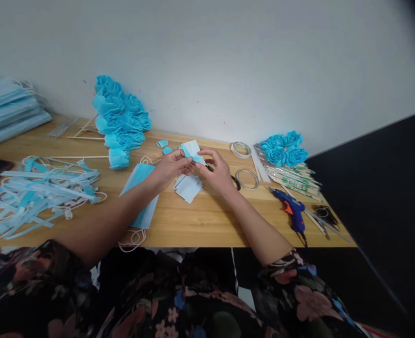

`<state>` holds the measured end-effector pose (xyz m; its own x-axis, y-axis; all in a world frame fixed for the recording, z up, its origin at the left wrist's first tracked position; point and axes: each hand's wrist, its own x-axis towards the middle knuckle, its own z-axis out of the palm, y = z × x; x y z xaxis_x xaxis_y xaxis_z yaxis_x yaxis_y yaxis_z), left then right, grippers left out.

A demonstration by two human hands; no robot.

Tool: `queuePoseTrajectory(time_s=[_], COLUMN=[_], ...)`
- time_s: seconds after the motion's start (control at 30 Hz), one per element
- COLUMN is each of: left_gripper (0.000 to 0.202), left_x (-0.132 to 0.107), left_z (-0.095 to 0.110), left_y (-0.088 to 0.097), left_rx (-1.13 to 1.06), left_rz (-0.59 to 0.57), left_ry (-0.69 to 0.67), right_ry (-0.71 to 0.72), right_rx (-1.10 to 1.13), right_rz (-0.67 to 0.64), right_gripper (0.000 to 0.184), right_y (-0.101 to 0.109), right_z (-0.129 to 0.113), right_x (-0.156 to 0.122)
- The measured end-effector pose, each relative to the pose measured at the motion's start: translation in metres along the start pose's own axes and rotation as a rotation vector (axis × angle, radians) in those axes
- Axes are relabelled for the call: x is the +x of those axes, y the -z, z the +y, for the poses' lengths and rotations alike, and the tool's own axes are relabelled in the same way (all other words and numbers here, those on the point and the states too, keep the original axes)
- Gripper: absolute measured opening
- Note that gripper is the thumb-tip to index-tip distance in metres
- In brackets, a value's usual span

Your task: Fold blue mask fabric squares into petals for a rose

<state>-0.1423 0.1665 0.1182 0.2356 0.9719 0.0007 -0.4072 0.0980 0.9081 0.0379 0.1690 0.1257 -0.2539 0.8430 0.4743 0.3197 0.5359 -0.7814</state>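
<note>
My left hand [171,169] and my right hand [217,172] meet over the middle of the wooden table [200,225]. Both pinch a small light-blue piece of mask fabric [192,150] held up between them. Directly beneath lies a small stack of cut light-blue squares [188,188]. A whole blue face mask [141,192] lies flat under my left forearm, its ear loop hanging at the table's front edge. Black scissors [234,182] lie partly hidden behind my right hand.
Blue fabric flowers on sticks [121,119] lie at the back, with more flowers [284,149] and wrapped chopsticks [293,178] to the right. Two tape rolls [244,162], a blue glue gun [292,211], a heap of cut mask strips [34,192] and stacked masks [6,110] surround the work spot.
</note>
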Motion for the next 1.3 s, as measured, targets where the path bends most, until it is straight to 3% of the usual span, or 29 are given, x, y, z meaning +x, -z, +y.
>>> queuePoseTrajectory(time_s=[0.4,0.6,1.0,1.3], left_gripper=[0.028,0.021,0.023,0.026], left_x=[-0.0026,-0.0002,-0.0015,-0.004], left_z=[0.0075,0.006,0.009,0.0067], left_y=[-0.0022,0.0026,-0.0042,-0.0047], left_rx=[0.141,0.276,0.561,0.52], left_rz=[0.062,0.114,0.115,0.094], left_ry=[0.072,0.074,-0.031,-0.055], right_ry=[-0.007,0.012,-0.144,-0.187], right_rx=[-0.009,-0.004,0.053,0.213], right_rz=[0.053,0.034,0.063,0.085], right_gripper=[0.011,0.009,0.018,0.024], right_y=[0.0015,0.0026,0.0026,-0.0003], right_z=[0.0032,0.0027,0.0041,0.0025], right_x=[0.0015,0.0022,0.0043,0.0044])
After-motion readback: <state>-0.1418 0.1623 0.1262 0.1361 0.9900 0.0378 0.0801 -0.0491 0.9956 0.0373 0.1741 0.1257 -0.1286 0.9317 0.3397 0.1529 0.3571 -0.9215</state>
